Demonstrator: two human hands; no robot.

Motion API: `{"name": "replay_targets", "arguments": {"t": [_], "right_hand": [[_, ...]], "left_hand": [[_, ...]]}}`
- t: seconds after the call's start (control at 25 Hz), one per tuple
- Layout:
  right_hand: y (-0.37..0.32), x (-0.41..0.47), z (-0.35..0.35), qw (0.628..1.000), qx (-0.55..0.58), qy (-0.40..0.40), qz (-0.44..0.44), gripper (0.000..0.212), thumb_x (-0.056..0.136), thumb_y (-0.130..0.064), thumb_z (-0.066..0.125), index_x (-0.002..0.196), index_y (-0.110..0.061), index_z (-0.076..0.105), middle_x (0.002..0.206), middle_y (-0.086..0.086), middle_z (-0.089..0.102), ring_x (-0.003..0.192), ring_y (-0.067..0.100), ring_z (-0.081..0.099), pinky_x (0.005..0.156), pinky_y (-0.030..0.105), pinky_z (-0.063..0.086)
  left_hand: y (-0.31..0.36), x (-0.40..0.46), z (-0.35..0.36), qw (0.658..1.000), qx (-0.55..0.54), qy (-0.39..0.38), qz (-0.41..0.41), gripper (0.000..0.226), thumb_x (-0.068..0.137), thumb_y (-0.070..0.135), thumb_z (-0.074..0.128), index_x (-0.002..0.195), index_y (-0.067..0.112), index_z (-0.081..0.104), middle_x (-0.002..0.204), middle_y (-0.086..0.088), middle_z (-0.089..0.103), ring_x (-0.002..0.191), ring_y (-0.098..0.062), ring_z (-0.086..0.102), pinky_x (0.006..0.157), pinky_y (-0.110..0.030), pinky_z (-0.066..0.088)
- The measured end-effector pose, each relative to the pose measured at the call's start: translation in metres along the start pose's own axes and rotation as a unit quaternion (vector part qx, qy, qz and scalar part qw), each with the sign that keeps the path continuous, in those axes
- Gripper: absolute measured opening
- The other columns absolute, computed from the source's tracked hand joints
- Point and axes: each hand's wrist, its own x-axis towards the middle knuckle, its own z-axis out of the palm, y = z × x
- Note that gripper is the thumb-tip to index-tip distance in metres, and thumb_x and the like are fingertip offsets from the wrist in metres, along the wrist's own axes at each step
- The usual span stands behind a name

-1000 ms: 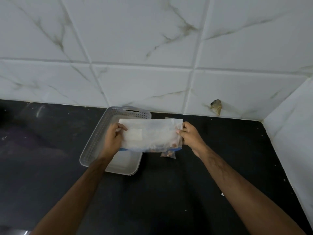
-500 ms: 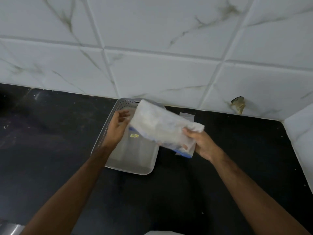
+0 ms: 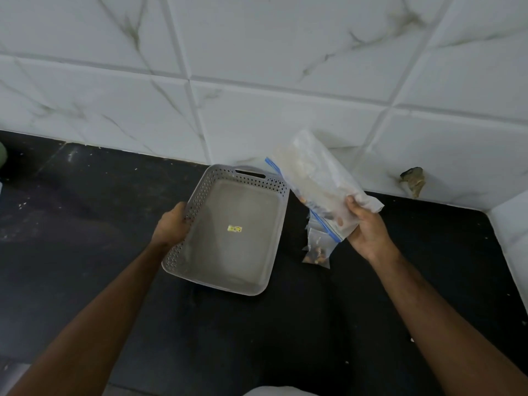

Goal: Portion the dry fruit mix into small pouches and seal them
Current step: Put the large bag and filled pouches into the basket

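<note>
My right hand (image 3: 368, 227) grips a large clear zip bag (image 3: 317, 181) with a blue seal strip, held tilted above the black counter to the right of the tray; dry fruit shows through its lower side. My left hand (image 3: 173, 224) holds the left rim of a grey perforated plastic tray (image 3: 200, 195) that rests on the counter. The tray holds only a small yellow sticker (image 3: 234, 228). A small clear pouch with dry fruit mix (image 3: 316, 251) lies on the counter below the big bag, right of the tray.
The black counter (image 3: 85, 238) runs to a white marble-tiled wall at the back and a second tiled wall (image 3: 511, 224) at the right. A damaged hole in the wall tile (image 3: 413, 180) sits near the corner.
My left hand let go of the big bag and took the tray's left rim. My right hand swung the bag to the right, off the tray, uncovering the tray and the small pouch.
</note>
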Motion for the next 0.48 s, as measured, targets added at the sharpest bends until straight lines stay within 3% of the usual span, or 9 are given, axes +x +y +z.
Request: {"name": "replay_targets", "arguments": {"t": [0.08,0.2,0.36,0.48], "right_hand": [[-0.005,-0.006,-0.005,1.0,-0.002,0.001,-0.008,0.022,0.101,-0.014,0.058,0.123,-0.012,0.063,0.133,0.014,0.063,0.089,0.017,0.072,0.059,0.027,0.059],[-0.013,-0.019,-0.013,1.0,0.008,0.003,-0.02,0.019,0.102,-0.015,0.057,0.12,-0.012,0.062,0.134,0.017,0.061,0.07,0.01,0.069,0.054,0.025,0.056],[-0.031,-0.039,-0.022,0.999,0.028,0.0,-0.039,0.016,0.103,-0.013,0.055,0.118,-0.012,0.061,0.137,0.017,0.058,0.072,0.01,0.07,0.054,0.024,0.055],[-0.039,-0.059,-0.029,0.997,0.045,-0.012,-0.062,0.027,0.104,-0.014,0.052,0.131,-0.008,0.054,0.138,0.018,0.056,0.068,0.01,0.068,0.053,0.024,0.054]], "left_hand": [[-0.001,-0.006,-0.001,1.0,0.004,0.019,0.007,0.031,0.092,0.018,0.059,0.122,0.014,0.053,0.113,-0.022,0.067,0.102,-0.043,0.064,0.084,-0.048,0.054],[0.002,-0.016,-0.016,0.999,0.021,0.031,0.027,0.031,0.091,0.019,0.06,0.122,0.02,0.054,0.112,-0.016,0.069,0.101,-0.04,0.065,0.083,-0.045,0.053],[0.031,-0.028,-0.036,0.99,0.06,0.017,0.129,0.035,0.091,0.019,0.066,0.125,0.025,0.06,0.11,-0.008,0.073,0.099,-0.033,0.068,0.083,-0.041,0.051],[0.078,-0.04,-0.025,0.974,0.081,-0.025,0.209,0.041,0.088,0.031,0.058,0.129,0.026,0.059,0.112,-0.006,0.074,0.101,-0.033,0.069,0.084,-0.042,0.053]]}}
